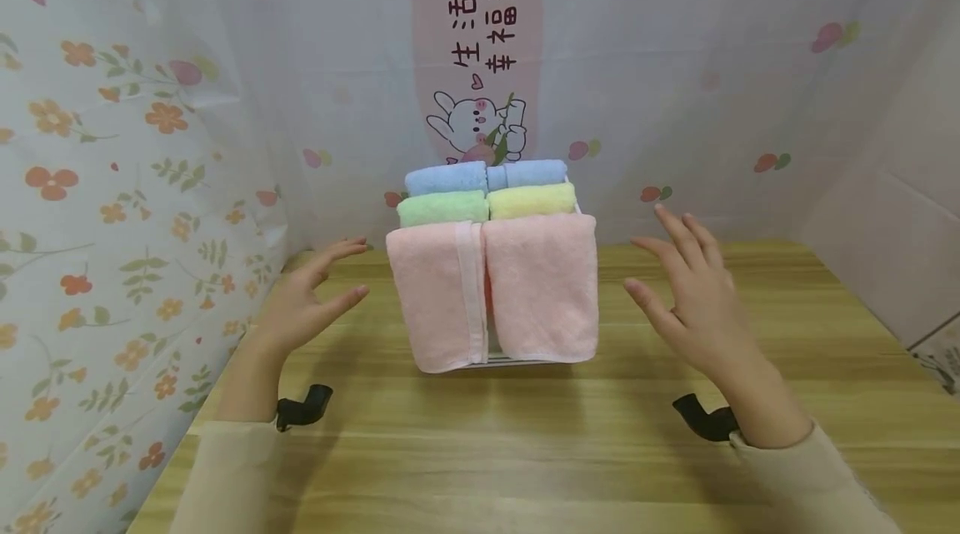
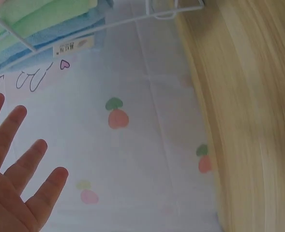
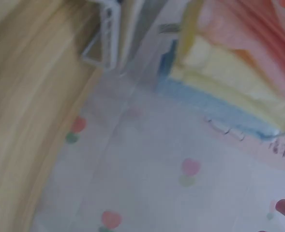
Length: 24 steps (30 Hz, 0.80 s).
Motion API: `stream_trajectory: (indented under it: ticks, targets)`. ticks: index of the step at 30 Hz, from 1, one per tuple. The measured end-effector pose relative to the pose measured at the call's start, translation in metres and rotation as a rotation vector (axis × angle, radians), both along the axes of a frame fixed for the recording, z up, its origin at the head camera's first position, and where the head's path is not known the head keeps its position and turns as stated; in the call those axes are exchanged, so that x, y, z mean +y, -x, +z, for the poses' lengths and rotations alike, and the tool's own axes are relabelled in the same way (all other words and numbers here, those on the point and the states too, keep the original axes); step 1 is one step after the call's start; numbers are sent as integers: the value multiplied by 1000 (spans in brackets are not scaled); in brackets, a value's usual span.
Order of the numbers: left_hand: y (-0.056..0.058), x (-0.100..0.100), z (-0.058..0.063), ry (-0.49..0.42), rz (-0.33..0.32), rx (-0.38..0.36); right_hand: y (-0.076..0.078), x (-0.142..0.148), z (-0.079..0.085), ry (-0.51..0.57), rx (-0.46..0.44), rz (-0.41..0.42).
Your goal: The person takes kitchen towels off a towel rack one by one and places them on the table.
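A white wire rack (image 2: pixel 127 22) stands near the back of the table, filled with folded towels in rows. A pink towel on the left (image 1: pixel 435 301) and a pink towel on the right (image 1: pixel 547 288) drape over its front. Behind them lie a green towel (image 1: pixel 442 209) and a yellow towel (image 1: pixel 532 201), then two blue towels (image 1: pixel 446 179) at the back. My left hand (image 1: pixel 296 305) hovers apart from the rack's left side, fingers spread and holding nothing. On the opposite side, my right hand (image 1: pixel 697 301) is raised with spread fingers, touching nothing.
The rack stands on a wood-grain table (image 1: pixel 480 451). A printed curtain (image 1: pixel 300 84) hangs behind it, and a floral curtain (image 1: pixel 112 267) hangs at the left. Black curved pieces, one on the left wrist (image 1: pixel 303 407), jut inward from both wrists.
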<state>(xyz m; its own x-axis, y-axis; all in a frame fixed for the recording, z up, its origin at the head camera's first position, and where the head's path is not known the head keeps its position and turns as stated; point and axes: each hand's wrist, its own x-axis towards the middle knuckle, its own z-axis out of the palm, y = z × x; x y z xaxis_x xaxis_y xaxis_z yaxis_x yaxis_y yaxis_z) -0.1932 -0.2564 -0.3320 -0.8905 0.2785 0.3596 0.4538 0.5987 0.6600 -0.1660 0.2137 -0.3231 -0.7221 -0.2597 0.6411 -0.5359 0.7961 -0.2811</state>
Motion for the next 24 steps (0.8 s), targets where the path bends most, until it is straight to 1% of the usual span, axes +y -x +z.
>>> stream_trajectory:
  ticks: [4, 7, 14, 18, 22, 24]
  targets:
    - [4, 8, -2, -62, -35, -22, 4, -13, 4, 87, 67, 120]
    - [8, 14, -3, -78, -47, -39, 6, -21, 7, 142, 108, 197]
    - [15, 26, -8, -111, -87, -70, 10, -39, 15, 203, 171, 268]
    - [20, 32, -10, -117, -117, -75, 13, -45, 18, 247, 157, 302]
    - [24, 36, -12, -120, -144, -98, 15, -47, 20, 309, 103, 325]
    - [25, 37, -14, -137, -166, -113, 17, -47, 21, 334, 74, 332]
